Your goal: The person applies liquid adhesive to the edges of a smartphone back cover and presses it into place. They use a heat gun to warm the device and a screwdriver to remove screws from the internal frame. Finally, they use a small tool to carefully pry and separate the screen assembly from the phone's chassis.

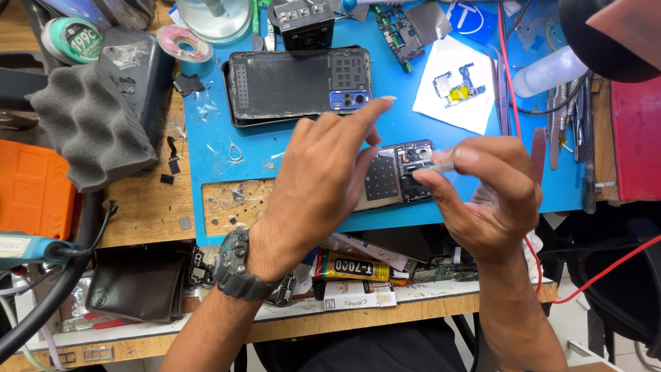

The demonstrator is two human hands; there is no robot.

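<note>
Two hands work over one opened smartphone point(403, 176) on the blue mat point(289, 148).

The phone lies near the mat's front edge, within easy reach. The right hand point(492, 196) pinches a thin metal tool point(443, 167), its tip over the camera end; the left hand point(323, 179) hovers, fingers spread and empty. A back cover point(296, 84) lies behind; tweezers point(501, 89) crowd the right of the surface.

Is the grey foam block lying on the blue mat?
No, the grey foam block lies left of the blue mat, on a dark case.
</note>
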